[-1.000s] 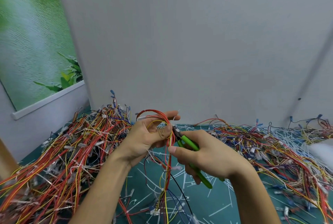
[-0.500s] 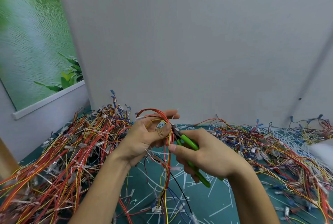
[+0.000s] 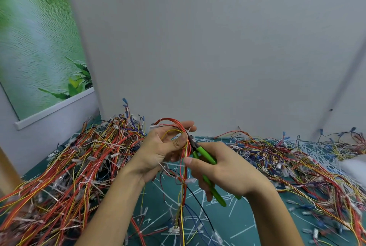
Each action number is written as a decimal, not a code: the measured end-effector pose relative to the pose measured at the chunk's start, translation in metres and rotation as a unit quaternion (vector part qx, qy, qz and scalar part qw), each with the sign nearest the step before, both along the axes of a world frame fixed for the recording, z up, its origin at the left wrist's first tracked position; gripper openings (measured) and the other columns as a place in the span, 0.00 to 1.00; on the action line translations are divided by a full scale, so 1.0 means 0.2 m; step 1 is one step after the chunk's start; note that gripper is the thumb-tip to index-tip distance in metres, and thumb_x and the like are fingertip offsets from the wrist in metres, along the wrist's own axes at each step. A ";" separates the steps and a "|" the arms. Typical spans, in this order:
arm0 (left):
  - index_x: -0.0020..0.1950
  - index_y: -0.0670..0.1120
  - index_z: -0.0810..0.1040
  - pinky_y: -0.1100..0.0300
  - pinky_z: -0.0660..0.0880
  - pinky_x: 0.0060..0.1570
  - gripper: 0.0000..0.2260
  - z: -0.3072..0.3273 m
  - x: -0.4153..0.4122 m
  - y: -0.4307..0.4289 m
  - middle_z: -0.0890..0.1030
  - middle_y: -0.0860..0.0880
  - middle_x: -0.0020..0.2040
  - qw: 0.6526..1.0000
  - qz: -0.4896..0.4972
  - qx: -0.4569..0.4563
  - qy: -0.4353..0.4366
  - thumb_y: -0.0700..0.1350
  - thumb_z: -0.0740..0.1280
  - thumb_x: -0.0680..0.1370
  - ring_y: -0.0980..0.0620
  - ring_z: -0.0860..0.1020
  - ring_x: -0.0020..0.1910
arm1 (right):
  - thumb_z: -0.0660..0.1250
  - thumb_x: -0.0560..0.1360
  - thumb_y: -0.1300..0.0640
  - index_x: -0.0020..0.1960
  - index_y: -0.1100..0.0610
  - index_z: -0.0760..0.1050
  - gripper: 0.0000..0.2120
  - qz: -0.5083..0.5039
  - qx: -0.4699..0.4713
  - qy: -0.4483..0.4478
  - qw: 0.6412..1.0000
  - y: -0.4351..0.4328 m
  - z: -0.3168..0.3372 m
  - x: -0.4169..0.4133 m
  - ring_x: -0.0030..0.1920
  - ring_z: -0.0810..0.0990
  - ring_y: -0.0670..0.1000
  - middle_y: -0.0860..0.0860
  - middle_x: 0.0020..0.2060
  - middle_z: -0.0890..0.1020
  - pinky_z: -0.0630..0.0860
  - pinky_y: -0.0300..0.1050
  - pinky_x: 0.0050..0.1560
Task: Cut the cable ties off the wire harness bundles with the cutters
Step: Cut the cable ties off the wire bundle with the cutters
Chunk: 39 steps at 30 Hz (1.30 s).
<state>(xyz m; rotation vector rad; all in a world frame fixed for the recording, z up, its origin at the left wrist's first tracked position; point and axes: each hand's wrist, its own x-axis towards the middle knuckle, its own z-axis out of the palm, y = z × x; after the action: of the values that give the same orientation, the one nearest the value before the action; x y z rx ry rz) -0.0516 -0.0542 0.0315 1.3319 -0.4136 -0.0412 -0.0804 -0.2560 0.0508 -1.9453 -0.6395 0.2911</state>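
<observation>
My left hand (image 3: 161, 146) grips a looped harness bundle (image 3: 183, 178) of red and yellow wires, thumb pressed across it, and holds it up above the table. The loose end hangs down to a white connector near the mat. My right hand (image 3: 223, 170) grips the green-handled cutters (image 3: 206, 158). Their dark jaws point up-left into the bundle just beside my left thumb, where a white cable tie (image 3: 189, 129) sticks out. Whether the jaws are around the tie cannot be made out.
A big heap of tied harnesses (image 3: 65, 166) covers the table's left side, and another heap (image 3: 287, 158) lies to the right. Cut white ties (image 3: 233, 204) litter the green mat (image 3: 263, 224) between them. A grey wall stands close behind.
The cutters' jaws have crept slightly further up into the bundle by my left thumb. Both hands have otherwise stayed almost still.
</observation>
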 end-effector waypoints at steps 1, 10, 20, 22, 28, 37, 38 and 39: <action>0.66 0.39 0.78 0.64 0.78 0.38 0.19 0.00 0.00 0.00 0.83 0.44 0.62 1.000 -0.006 -0.004 0.003 0.41 0.69 0.75 0.57 0.82 0.40 | 0.70 0.81 0.49 0.49 0.65 0.74 0.18 -0.002 0.002 0.000 1.000 0.00 0.00 0.00 0.31 0.81 0.61 0.56 0.34 0.79 0.83 0.67 0.34; 0.58 0.37 0.83 0.53 0.69 0.42 0.22 -0.01 0.00 -0.02 0.82 0.33 0.58 0.999 0.027 0.037 0.030 0.50 0.74 0.70 0.40 0.74 0.50 | 0.69 0.80 0.44 0.52 0.56 0.76 0.14 0.000 -0.047 0.003 0.999 -0.02 0.02 0.00 0.40 0.87 0.62 0.59 0.41 0.86 0.84 0.65 0.47; 0.38 0.45 0.85 0.68 0.73 0.31 0.12 0.00 0.00 -0.01 0.80 0.48 0.33 0.998 0.006 0.053 0.038 0.54 0.73 0.70 0.55 0.75 0.29 | 0.68 0.81 0.44 0.49 0.52 0.77 0.11 -0.035 -0.047 -0.056 0.997 0.01 0.01 -0.02 0.31 0.84 0.62 0.58 0.34 0.82 0.83 0.64 0.34; 0.36 0.48 0.84 0.68 0.73 0.32 0.13 0.00 0.00 -0.01 0.80 0.49 0.33 0.997 0.010 0.070 0.020 0.58 0.73 0.69 0.55 0.75 0.30 | 0.68 0.81 0.44 0.47 0.51 0.77 0.11 -0.036 -0.044 -0.063 0.996 0.02 0.01 -0.02 0.29 0.84 0.60 0.56 0.32 0.83 0.83 0.62 0.34; 0.40 0.44 0.82 0.63 0.76 0.39 0.31 -0.01 0.01 -0.02 0.79 0.47 0.34 0.987 0.091 0.126 -0.030 0.73 0.73 0.63 0.51 0.76 0.36 | 0.68 0.81 0.44 0.49 0.58 0.75 0.16 -0.042 -0.025 -0.047 0.998 0.03 0.00 -0.01 0.32 0.85 0.61 0.58 0.33 0.83 0.83 0.65 0.39; 0.39 0.47 0.84 0.63 0.77 0.37 0.19 0.01 -0.02 -0.03 0.82 0.48 0.32 0.983 0.104 0.138 -0.062 0.64 0.71 0.69 0.52 0.78 0.32 | 0.68 0.81 0.44 0.47 0.55 0.75 0.14 -0.045 -0.025 -0.062 0.997 0.01 0.00 -0.01 0.31 0.83 0.66 0.58 0.31 0.81 0.81 0.67 0.33; 0.39 0.48 0.84 0.62 0.77 0.38 0.18 0.01 -0.02 -0.03 0.82 0.48 0.33 0.982 0.108 0.140 -0.065 0.63 0.71 0.70 0.52 0.79 0.33 | 0.68 0.81 0.44 0.48 0.57 0.74 0.15 -0.048 -0.021 -0.057 0.997 0.01 0.00 -0.01 0.31 0.83 0.66 0.58 0.31 0.80 0.81 0.68 0.34; 0.40 0.50 0.84 0.61 0.79 0.40 0.15 0.01 -0.02 -0.03 0.84 0.49 0.35 0.982 0.112 0.138 -0.064 0.62 0.71 0.71 0.52 0.80 0.35 | 0.68 0.81 0.44 0.48 0.59 0.74 0.17 -0.050 -0.019 -0.053 0.997 0.00 0.00 -0.01 0.32 0.83 0.67 0.60 0.32 0.81 0.81 0.68 0.35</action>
<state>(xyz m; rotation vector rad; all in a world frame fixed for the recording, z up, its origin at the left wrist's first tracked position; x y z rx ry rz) -0.0550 -0.0607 0.0328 1.6546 -0.3745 0.1816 -0.0822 -0.2552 0.0515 -2.0324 -0.6072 0.1396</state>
